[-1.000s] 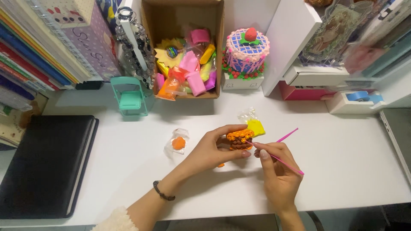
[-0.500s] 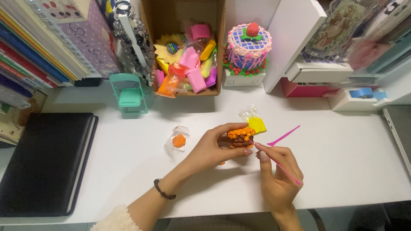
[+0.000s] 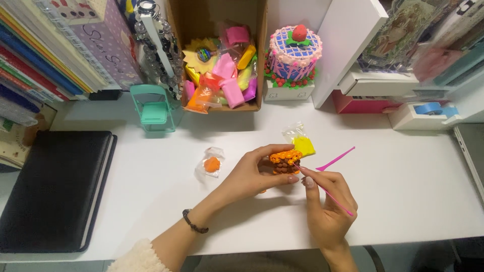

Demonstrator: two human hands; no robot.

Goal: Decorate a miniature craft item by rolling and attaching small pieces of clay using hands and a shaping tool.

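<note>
My left hand [image 3: 252, 174] cups the small clay cake [image 3: 285, 162], its orange top and brown sides already dotted; my right hand [image 3: 327, 201] pinches a pink tool [image 3: 337, 199] at its rim, detailing unfinished.

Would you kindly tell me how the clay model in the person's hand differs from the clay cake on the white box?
The clay model is orange over brown; the clay cake is blue, pink and red-topped. The model is gripped by the left hand above the desk; the cake stands free on the white box. Both are small, round and beaded.
</note>
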